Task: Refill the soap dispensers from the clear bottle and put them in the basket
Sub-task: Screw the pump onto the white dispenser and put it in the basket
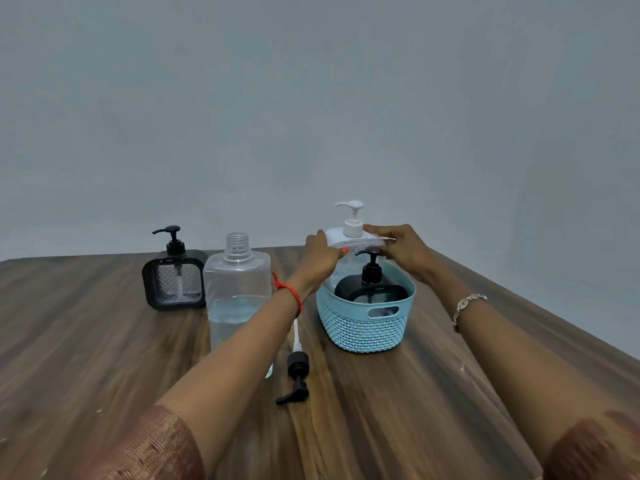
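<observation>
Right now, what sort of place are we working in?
Probably a plain indoor room staged for the task: a bare grey wall, a wood-grain table before it, and on it the clear bottle, the blue basket and a black dispenser.

surface: brown wood-grain table (433, 410) | back left: black soap dispenser (175, 284) stood upright | just beside it, to the right: clear bottle (237, 289) stood uncapped, partly full of clear liquid | front centre: black pump (297, 375) lay on its side, tube pointing away | right of bottle: light blue basket (363, 327) stood apart from it
</observation>
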### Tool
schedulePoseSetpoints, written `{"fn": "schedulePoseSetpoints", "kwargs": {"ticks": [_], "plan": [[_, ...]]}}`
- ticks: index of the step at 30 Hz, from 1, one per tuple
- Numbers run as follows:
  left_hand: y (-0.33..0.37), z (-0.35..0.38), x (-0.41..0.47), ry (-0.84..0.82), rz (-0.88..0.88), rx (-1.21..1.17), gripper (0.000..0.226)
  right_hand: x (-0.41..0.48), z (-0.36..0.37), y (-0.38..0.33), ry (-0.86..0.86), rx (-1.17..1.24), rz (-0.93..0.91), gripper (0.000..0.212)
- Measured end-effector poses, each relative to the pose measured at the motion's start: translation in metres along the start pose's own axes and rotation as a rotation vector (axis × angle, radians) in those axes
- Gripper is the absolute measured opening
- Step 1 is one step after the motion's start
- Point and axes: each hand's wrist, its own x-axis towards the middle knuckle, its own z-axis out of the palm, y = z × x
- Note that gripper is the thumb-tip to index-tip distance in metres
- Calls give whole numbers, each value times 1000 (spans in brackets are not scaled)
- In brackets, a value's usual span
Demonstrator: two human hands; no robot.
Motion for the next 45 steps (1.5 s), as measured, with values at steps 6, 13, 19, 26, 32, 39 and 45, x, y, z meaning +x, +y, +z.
{"fn": "schedulePoseSetpoints", "kwargs": {"ticks": [6, 13, 19, 26, 32, 39, 45], "plan": [[-8, 5, -12, -44, 6, 6, 53, -12, 5, 3, -8, -149, 100, 37], [-7, 7, -14, -54, 26, 231, 10, -17, 8, 8, -1, -240, 214, 23], [-3, 5, -16, -98, 30, 356, 39, -14, 9, 14, -17, -285, 258, 29], [9, 4, -28, -232, 108, 553, 42, -17, 13, 10, 9, -300, 240, 34], [3, 5, -29, -327, 121, 611, 37, -18, 16, 10, 37, -329, 230, 28], [17, -2, -42, -204, 179, 602, 29, -22, 15, -6, 473, -258, 63, 30], [69, -41, -66, -77, 313, 523, 18, -37, 33, -66, 727, -141, -192, 23]]}}
